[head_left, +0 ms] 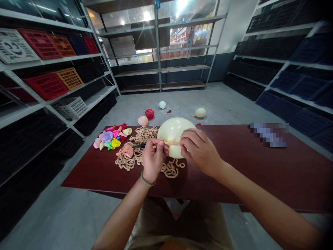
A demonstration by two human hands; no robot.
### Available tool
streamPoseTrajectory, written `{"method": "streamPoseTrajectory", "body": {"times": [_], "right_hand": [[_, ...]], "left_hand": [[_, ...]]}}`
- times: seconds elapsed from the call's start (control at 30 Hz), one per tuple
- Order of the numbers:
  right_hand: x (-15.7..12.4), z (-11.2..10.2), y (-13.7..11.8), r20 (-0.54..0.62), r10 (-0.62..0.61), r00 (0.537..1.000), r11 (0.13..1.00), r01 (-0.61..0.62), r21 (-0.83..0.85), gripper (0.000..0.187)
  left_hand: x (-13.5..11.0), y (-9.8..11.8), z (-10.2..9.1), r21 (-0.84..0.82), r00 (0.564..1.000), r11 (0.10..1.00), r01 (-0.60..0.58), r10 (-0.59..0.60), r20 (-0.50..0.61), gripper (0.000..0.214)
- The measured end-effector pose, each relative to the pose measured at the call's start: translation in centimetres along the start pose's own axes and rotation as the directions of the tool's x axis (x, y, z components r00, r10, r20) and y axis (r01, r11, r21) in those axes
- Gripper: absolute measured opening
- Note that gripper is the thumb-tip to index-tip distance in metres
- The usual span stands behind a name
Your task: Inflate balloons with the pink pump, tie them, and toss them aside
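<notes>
A large inflated pale-yellow balloon (173, 129) sits just behind my hands, over the far side of the table. In front of it, a short stretch of tan cord (172, 143) runs between my fingers. My left hand (153, 156) is closed, pinching the cord's left part between thumb and fingers. With curled fingers, my right hand (200, 147) grips the right part of the cord against the balloon; its fingertips are partly hidden, as is the balloon's neck. Beneath and to the left lie looped tan cords (128, 161), with an orange uninflated balloon (127, 151) on top.
Uninflated coloured balloons (110, 137) are heaped at the left of the dark red table (234, 166). A pixelated bluish item (270, 135) lies at the right. Inflated balloons, including a red one (150, 114), rest on the floor beyond. Shelves with crates (44, 85) flank both sides.
</notes>
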State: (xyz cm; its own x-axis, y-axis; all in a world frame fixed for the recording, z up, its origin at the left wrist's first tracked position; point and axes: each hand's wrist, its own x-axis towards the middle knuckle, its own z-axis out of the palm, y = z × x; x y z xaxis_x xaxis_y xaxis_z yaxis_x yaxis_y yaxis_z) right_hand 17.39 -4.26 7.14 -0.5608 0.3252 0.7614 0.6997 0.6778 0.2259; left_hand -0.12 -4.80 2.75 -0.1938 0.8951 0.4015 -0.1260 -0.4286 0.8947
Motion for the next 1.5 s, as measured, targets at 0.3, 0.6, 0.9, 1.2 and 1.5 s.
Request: {"method": "streamPoseTrajectory", "body": {"times": [0.3, 0.6, 0.9, 1.2, 1.5], "right_hand": [[-0.7, 1.5, 1.0, -0.087, 0.151, 0.985, 0.988, -0.149, 0.035, 0.01], [-4.1, 5.8, 4.3, -0.148, 0.458, 0.877, 0.872, -0.411, 0.265, 0.058], [-5.7, 10.3, 5.9, -0.058, 0.425, 0.903, 0.865, -0.387, 0.319, 0.068], [-3.5, 12.6, 13.9, 0.148, 0.485, 0.862, 0.848, -0.504, 0.163, 0.052], [-6.2, 13.7, 11.8, 0.24, 0.529, 0.814, 0.781, -0.578, 0.239, 0.038]], "left_hand": [[1.2, -0.8, 0.7, -0.007, 0.997, 0.999, 0.038, -0.037, 0.071, 0.024], [3.4, -2.8, 1.0, -0.005, 0.983, 1.0, 0.008, -0.007, 0.186, 0.02], [4.5, -6.3, 2.5, 0.042, 0.981, 0.997, 0.064, -0.07, 0.182, 0.027], [13.5, -9.8, 5.2, 0.227, 0.94, 0.974, 0.005, -0.082, 0.33, 0.038], [13.1, -11.8, -0.4, 0.456, 0.962, 0.886, 0.089, -0.195, 0.19, 0.023]]}}
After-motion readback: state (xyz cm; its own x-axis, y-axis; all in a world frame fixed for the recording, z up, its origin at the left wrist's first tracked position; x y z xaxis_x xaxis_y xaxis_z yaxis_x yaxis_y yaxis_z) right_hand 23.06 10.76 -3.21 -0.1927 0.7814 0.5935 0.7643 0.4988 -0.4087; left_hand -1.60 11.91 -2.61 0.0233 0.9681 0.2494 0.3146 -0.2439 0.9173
